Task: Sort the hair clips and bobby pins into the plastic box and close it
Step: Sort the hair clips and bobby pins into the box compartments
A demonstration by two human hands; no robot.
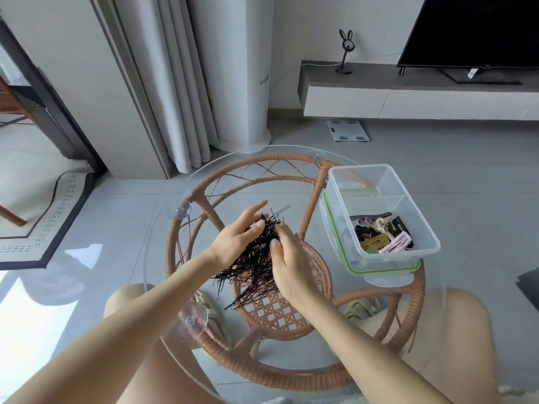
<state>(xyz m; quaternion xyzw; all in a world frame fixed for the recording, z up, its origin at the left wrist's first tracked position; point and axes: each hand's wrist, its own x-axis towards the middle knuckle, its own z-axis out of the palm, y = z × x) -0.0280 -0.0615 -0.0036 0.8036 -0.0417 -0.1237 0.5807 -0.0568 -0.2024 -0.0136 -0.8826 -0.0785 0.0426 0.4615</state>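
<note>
Glass in a round, clear sheet forms the tabletop [175,182], carried on a woven brown rattan frame [280,157] that is seen through it. Toward the right edge of the tabletop a clear rectangular plastic box [420,220] is set upright with its top open, split by a clear partition into a far and a near compartment. It is stood on its own clear lid with a green seal [388,277], whose rim shows past the box's left side and near end. Near the middle of the tabletop, apart from the box, a heap of thin black metal bobby pins [253,266] is spread, its lower strands fanned toward the near edge and its upper part gathered between the two hands. The left hand [236,237] is brought in from the left side. Its thumb is pressed onto the upper bunch and its forefinger is held out nearly straight above it. Its other fingers are hidden behind the pins, so the bunch appears pinched rather than merely touched. The right hand [288,263] is laid against the right side of the heap, its fingers curled and its thumb and fingertips closed on a cluster of bobby pins. In the near compartment of the box a small pile of mixed hair clips [382,234], black, brown, beige, mustard and pale pink, is gathered toward the near wall.
</note>
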